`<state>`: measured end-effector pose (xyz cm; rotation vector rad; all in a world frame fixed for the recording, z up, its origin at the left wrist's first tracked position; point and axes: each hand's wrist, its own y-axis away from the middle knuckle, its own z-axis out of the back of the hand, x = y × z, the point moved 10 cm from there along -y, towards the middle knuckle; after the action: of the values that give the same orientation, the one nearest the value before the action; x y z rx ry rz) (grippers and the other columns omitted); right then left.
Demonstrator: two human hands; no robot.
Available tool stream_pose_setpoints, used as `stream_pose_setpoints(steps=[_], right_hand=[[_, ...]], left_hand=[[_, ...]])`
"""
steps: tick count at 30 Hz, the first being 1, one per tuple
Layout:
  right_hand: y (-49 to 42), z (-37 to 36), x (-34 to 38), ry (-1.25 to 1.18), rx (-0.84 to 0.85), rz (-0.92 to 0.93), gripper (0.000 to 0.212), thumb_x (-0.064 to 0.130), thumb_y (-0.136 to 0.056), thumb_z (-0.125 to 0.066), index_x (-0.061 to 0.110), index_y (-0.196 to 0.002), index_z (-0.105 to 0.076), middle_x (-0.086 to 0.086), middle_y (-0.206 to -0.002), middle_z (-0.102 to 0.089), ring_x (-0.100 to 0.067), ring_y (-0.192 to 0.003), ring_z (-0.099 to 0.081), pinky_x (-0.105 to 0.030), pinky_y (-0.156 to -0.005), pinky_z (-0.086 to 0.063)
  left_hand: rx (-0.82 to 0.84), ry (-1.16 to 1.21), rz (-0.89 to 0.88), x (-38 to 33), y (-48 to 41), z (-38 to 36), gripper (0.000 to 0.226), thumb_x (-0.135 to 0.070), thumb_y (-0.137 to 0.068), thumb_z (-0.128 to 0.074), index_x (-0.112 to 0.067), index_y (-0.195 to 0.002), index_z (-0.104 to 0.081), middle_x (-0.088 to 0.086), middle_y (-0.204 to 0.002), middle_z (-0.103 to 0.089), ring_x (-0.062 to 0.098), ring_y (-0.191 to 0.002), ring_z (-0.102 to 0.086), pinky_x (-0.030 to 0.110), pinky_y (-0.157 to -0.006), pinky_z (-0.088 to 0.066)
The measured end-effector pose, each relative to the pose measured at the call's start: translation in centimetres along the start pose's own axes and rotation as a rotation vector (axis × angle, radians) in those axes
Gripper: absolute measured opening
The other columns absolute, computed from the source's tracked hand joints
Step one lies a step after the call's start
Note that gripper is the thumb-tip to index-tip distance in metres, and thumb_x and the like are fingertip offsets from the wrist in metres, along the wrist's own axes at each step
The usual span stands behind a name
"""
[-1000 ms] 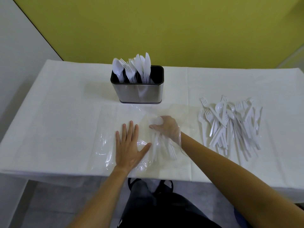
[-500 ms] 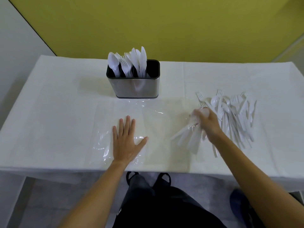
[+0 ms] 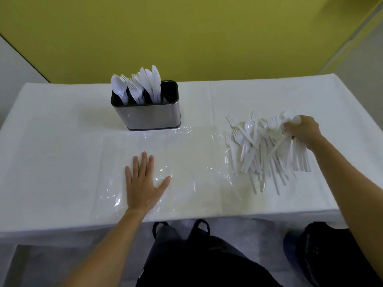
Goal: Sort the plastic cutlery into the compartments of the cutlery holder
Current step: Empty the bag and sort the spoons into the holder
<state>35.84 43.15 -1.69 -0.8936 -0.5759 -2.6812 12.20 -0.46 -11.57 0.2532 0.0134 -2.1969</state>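
A steel cutlery holder (image 3: 149, 116) stands at the table's back middle. White spoons, forks and knives stick up from its three left compartments; the rightmost one looks empty. A heap of white plastic cutlery (image 3: 261, 150) lies on the right of the table. My right hand (image 3: 303, 129) is at the heap's far right end, its fingers curled round a bunch of cutlery there. My left hand (image 3: 143, 183) lies flat, fingers spread, pressing on a clear plastic bag (image 3: 186, 162) spread over the table's front middle.
The table (image 3: 51, 152) is covered in a white cloth, its front edge close to me. A yellow wall stands behind it. My dark-clothed legs and shoes show below the edge, with a dark object (image 3: 323, 255) on the floor at the right.
My right hand drew a bunch of cutlery out of the clear bag and carried it right, onto the heap. My left hand stayed flat on the bag.
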Motion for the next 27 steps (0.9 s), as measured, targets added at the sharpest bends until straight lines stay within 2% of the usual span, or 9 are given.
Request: stream_pose_setpoints(steps=[3,6,8,12,15,17,21,24,27], right_hand=[[-0.9,-2.0,1.2,0.113,0.085,0.055,0.028,0.021,-0.088,-0.062,-0.004,-0.1,-0.064,-0.024,-0.102,-0.064,-0.038,-0.102,-0.06,-0.042,-0.087,-0.043],[-0.9,-3.8,2.7,0.258,0.102,0.09,0.048,0.027,-0.09,-0.062,-0.004,-0.125,-0.051,-0.023,-0.127,-0.056,-0.038,-0.121,-0.05,-0.037,-0.098,-0.036],[-0.9,-4.6,3.2,0.319,0.088,0.134,0.056,0.029,-0.09,-0.063,-0.004,-0.13,-0.046,-0.024,-0.133,-0.051,-0.038,-0.124,-0.047,-0.038,-0.1,-0.034],[-0.6,-5.1,3.2,0.344,0.031,0.192,0.056,0.034,-0.088,-0.064,0.005,-0.132,-0.046,-0.018,-0.134,-0.043,-0.035,-0.119,-0.049,-0.047,-0.093,-0.044],[-0.1,-5.2,3.2,0.439,-0.003,0.233,0.06,0.034,-0.09,-0.061,0.006,-0.138,-0.041,-0.017,-0.14,-0.036,-0.035,-0.128,-0.036,-0.049,-0.091,-0.043],[0.6,-5.0,3.8,0.375,-0.045,0.252,0.066,0.035,-0.09,-0.061,0.003,-0.141,-0.036,-0.018,-0.144,-0.033,-0.037,-0.131,-0.03,-0.051,-0.096,-0.04],[5.3,-5.3,7.8,0.124,-0.144,0.458,0.055,0.029,-0.091,-0.062,-0.001,-0.133,-0.045,-0.022,-0.136,-0.043,-0.036,-0.126,-0.039,-0.041,-0.105,-0.032],[9.0,-9.4,7.9,0.063,0.03,0.462,0.042,0.028,-0.09,-0.063,0.004,-0.124,-0.056,-0.014,-0.122,-0.056,-0.023,-0.101,-0.057,-0.034,-0.09,-0.044],[11.0,-13.8,5.8,0.053,0.19,0.333,0.047,0.032,-0.088,-0.064,0.008,-0.127,-0.053,-0.007,-0.116,-0.058,-0.015,-0.084,-0.058,-0.029,-0.079,-0.048]], left_hand=[[0.007,0.006,0.009,0.0,0.0,0.0,0.089,-0.074,-0.082,-0.023,-0.021,-0.153,-0.018,-0.002,-0.162,-0.004,0.024,-0.149,-0.001,0.049,-0.119,-0.003],[0.0,0.008,0.007,0.0,0.0,0.1,0.089,-0.074,-0.082,-0.024,-0.02,-0.153,-0.019,-0.002,-0.162,-0.005,0.024,-0.149,-0.002,0.049,-0.119,-0.004],[-0.002,0.01,0.005,0.0,0.0,0.1,0.089,-0.074,-0.082,-0.024,-0.02,-0.153,-0.019,-0.002,-0.162,-0.005,0.024,-0.149,-0.002,0.049,-0.119,-0.004],[0.002,0.019,0.002,0.0,0.1,0.1,0.088,-0.074,-0.082,-0.023,-0.021,-0.153,-0.017,-0.003,-0.162,-0.003,0.023,-0.149,0.001,0.048,-0.12,-0.002],[0.011,0.016,0.002,0.0,0.1,0.0,0.089,-0.074,-0.083,-0.022,-0.021,-0.154,-0.014,-0.003,-0.162,0.0,0.022,-0.149,0.005,0.047,-0.12,0.0],[0.014,0.009,0.002,0.0,0.1,0.0,0.089,-0.074,-0.083,-0.022,-0.021,-0.154,-0.014,-0.003,-0.162,0.0,0.022,-0.149,0.005,0.047,-0.12,0.0],[0.02,0.025,0.004,0.0,0.0,0.0,0.089,-0.074,-0.083,-0.022,-0.022,-0.154,-0.013,-0.003,-0.162,0.001,0.021,-0.149,0.005,0.047,-0.12,0.0],[0.01,0.096,0.002,-0.1,0.1,0.3,0.087,-0.074,-0.084,-0.023,-0.023,-0.154,-0.012,-0.007,-0.162,0.004,0.017,-0.149,0.008,0.044,-0.12,0.003],[-0.111,0.418,0.049,0.5,-0.1,2.4,0.081,-0.065,-0.087,-0.031,-0.023,-0.153,-0.013,-0.011,-0.162,0.002,0.007,-0.148,0.006,0.037,-0.121,0.001]])
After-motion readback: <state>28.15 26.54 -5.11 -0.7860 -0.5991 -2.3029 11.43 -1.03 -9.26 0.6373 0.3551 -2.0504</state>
